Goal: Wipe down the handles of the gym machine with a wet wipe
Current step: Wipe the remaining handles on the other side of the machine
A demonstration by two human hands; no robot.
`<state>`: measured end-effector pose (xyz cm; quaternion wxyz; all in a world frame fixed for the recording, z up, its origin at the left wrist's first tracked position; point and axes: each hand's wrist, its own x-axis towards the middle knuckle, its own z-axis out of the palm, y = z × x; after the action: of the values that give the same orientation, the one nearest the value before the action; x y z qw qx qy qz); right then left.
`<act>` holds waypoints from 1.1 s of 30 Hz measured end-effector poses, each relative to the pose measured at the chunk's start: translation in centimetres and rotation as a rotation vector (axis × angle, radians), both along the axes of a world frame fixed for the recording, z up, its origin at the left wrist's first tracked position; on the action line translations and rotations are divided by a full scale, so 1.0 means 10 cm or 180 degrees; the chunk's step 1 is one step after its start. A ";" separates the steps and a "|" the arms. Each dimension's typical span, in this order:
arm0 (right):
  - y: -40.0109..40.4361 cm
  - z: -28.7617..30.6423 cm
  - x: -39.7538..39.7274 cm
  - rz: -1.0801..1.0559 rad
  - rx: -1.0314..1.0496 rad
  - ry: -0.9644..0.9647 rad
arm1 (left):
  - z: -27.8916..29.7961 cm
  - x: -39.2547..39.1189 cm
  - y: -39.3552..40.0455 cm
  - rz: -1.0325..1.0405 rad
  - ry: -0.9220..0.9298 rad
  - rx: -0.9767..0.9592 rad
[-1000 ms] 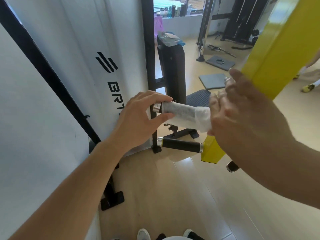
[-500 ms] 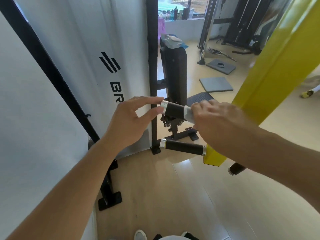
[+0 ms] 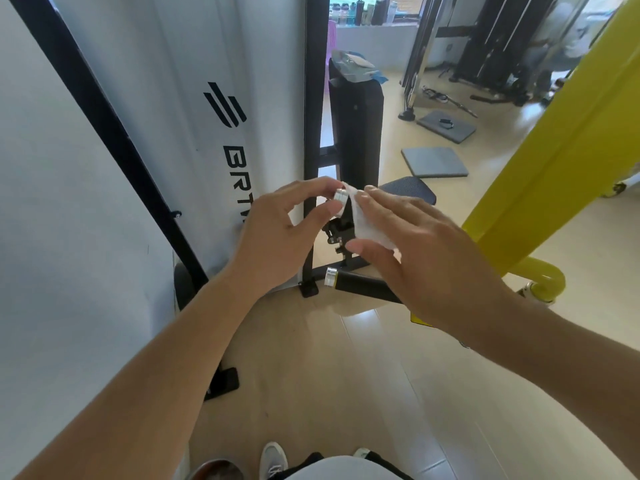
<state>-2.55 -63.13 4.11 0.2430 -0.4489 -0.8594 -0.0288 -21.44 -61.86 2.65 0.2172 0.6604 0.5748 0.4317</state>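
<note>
The upper black handle (image 3: 349, 216) of the yellow gym machine (image 3: 554, 161) ends in a silver cap (image 3: 340, 196). My left hand (image 3: 280, 233) pinches that cap between thumb and fingertips. A white wet wipe (image 3: 367, 223) is wrapped round the handle just right of the cap, and my right hand (image 3: 426, 251) grips the handle through the wipe, hiding most of the grip. Below it, the lower black handle (image 3: 360, 284) with its own silver cap pokes out bare to the left under my right hand.
A white banner (image 3: 194, 133) on a black frame stands close on the left. A black padded bench back (image 3: 356, 133) rises behind the handles. Grey mats (image 3: 434, 162) and cable machines (image 3: 485, 46) lie further back on the wooden floor. My shoes (image 3: 273, 460) show at the bottom.
My right hand has slid the wipe left along the upper handle, up to the silver cap. My left hand stays at the handle's end.
</note>
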 end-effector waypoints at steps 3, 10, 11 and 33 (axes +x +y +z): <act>-0.01 0.08 0.04 0.0341 0.0240 0.0482 | -0.02 0.03 -0.01 0.0004 -0.0097 -0.0041; 0.29 0.15 -0.22 -0.0045 -0.0580 -0.0548 | -0.02 0.06 -0.03 0.0005 -0.0020 0.0077; 0.28 0.19 -0.24 -0.0133 -0.0819 -0.0749 | -0.01 0.06 -0.03 0.0014 -0.0021 0.0062; -0.01 0.34 0.13 -0.1141 -0.0072 -0.2803 | -0.06 0.13 -0.06 0.0192 -0.0066 -0.0054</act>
<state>-1.20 -63.19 7.51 -0.1581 -0.5378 -0.7900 -0.2484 -20.18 -62.44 2.04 0.2156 0.6363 0.5958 0.4400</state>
